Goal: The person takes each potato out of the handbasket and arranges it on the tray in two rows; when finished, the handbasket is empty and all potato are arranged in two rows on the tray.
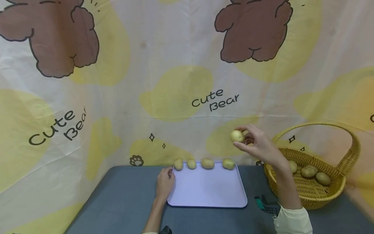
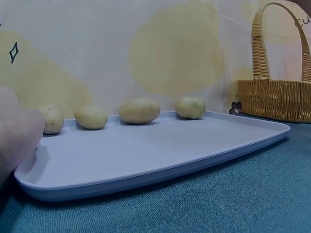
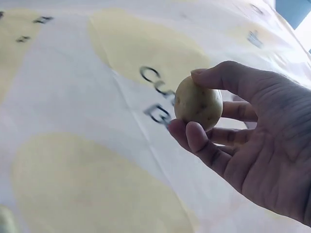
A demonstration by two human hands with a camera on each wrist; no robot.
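My right hand (image 1: 260, 143) pinches a small round potato (image 1: 237, 136) between thumb and fingers, raised above the right end of the tray; the right wrist view shows this potato (image 3: 198, 103) at the fingertips. Along the far edge of the pale lilac tray (image 1: 207, 188) lie several potatoes in a row, among them a longer one (image 1: 207, 163) and a greenish one at the right (image 1: 228, 164). My left hand (image 1: 165, 183) touches the tray's left edge near the leftmost potato (image 1: 178, 164), its fingers bent over the rim. In the left wrist view that hand (image 2: 17, 131) is only partly visible.
A yellow wicker basket (image 1: 317, 201) with a tall handle stands at the right, behind my right forearm, with several potatoes (image 1: 309, 171) inside. Behind the grey table (image 1: 122, 198) hangs a printed bear cloth (image 1: 175, 94).
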